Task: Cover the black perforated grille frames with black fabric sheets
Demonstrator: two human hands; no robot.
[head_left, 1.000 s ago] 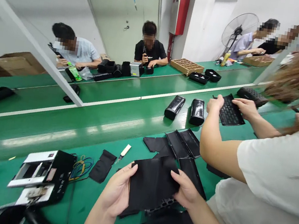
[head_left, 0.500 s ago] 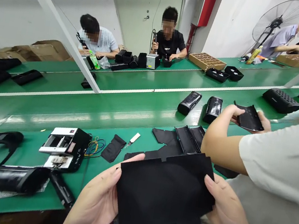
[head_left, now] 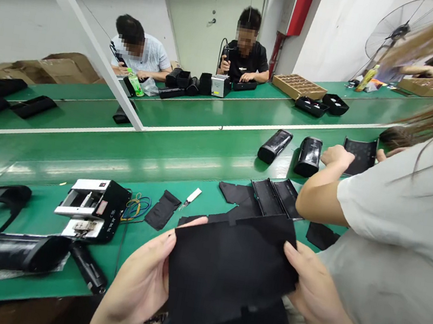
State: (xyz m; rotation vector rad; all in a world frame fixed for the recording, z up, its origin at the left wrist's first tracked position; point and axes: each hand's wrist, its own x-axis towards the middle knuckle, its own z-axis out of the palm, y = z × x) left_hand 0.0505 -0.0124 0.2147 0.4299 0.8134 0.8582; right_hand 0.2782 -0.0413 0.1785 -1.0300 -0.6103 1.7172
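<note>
A thin black fabric sheet (head_left: 230,265), roughly rectangular with small notches along its edges, is stretched between my hands in front of my body. My left hand (head_left: 146,266) grips its left edge, thumb on top and fingers behind. On the opposite edge my right hand (head_left: 315,281) pinches it the same way; the fingers underneath are hidden. Just beyond the sheet, more black fabric pieces (head_left: 236,193) lie on the green bench, partly covered by it. Several curved black panels (head_left: 270,197) rest beside them.
A white-and-black machine (head_left: 90,207) stands at left, near a strapped black speaker-like case (head_left: 16,253) and a black cylinder (head_left: 88,268). A co-worker (head_left: 397,212) stands close at right, handling a curved panel (head_left: 359,156). Glossy black housings (head_left: 308,156) sit on the green belt (head_left: 185,149).
The black sheet and my right hand have shifted slightly left. The co-worker at right has leaned in, moving the curved panel farther away, and hair now hangs into view.
</note>
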